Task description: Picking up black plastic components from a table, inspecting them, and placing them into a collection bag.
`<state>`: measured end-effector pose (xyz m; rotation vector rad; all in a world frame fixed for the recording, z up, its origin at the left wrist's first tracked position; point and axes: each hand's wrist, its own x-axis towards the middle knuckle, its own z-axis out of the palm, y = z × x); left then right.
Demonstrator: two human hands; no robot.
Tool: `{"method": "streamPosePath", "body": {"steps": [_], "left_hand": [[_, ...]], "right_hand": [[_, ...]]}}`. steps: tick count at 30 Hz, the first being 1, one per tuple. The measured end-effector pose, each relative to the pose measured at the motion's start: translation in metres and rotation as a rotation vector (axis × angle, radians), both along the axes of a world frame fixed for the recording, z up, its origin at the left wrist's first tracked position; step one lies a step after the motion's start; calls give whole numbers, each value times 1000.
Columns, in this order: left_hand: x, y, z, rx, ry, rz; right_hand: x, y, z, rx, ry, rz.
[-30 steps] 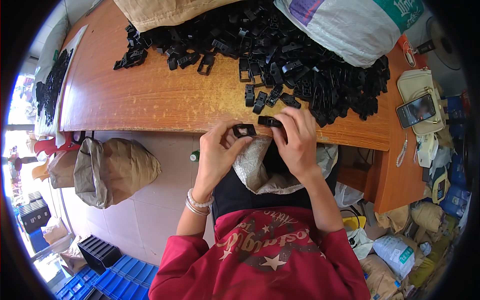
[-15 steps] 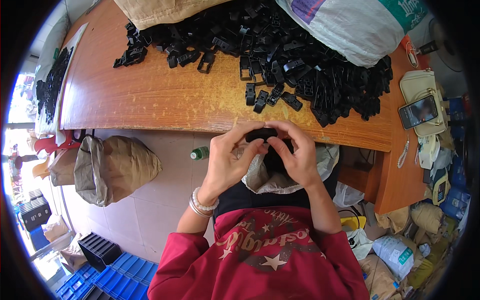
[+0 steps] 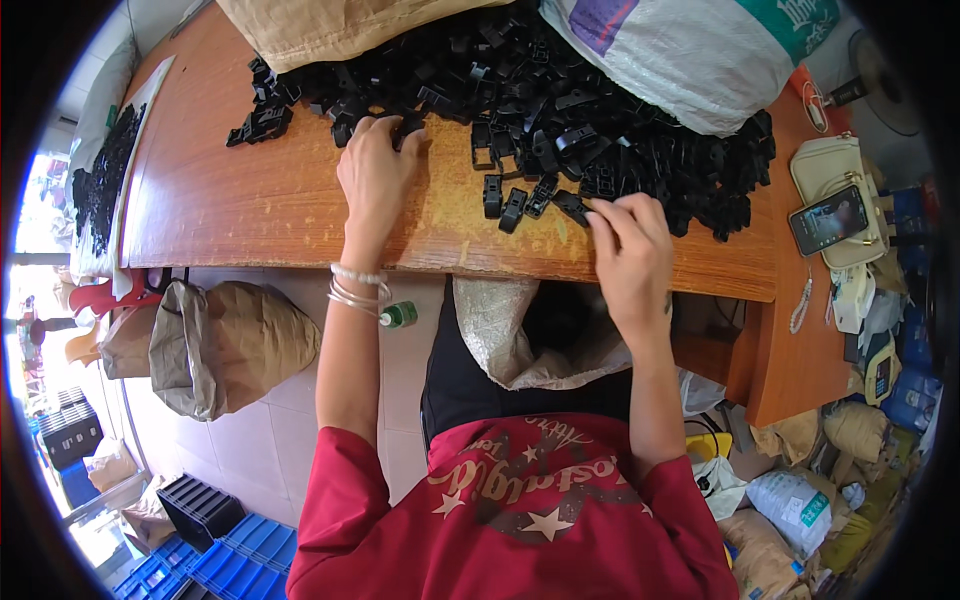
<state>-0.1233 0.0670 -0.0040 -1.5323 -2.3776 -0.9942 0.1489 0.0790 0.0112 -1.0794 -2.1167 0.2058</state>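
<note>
A large heap of small black plastic housings covers the far part of the wooden table. At its near left edge my left hand is closed round one black housing, its fingers partly covering the piece. Farther right, my right hand pinches the end of another black housing, which lies at the heap's front edge beside several loose ones. Below the table edge, a white woven sack gapes on my lap; its inside is dark, and I cannot make out what it holds.
A brown paper bag and a white woven bag lie over the heap. At right are a phone and a cream handbag. Brown sacks and a green bottle stand on the floor at left.
My hands were together above the sack, holding a black piece. They have parted and reached forward to the heap, each onto a different housing. The earlier piece is out of my hands.
</note>
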Motion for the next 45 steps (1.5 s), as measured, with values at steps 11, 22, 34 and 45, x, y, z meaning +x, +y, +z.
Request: {"method": "streamPosePath", "body": {"steps": [11,22,34,45], "left_hand": [[-4,-31,-7,23,-715,-298],[112,-78,26,-83,-1496,-611],[126,-90,31,-164,-1306,-569],[114,-101,29,-196,-1340,-650]], "right_hand": [[-23,-9,-16,96,-66,-53],[-4,-39,1,-607,849,240],[11,-51,7,-181,532,295],[9,-52,8,-339,544,425]]}}
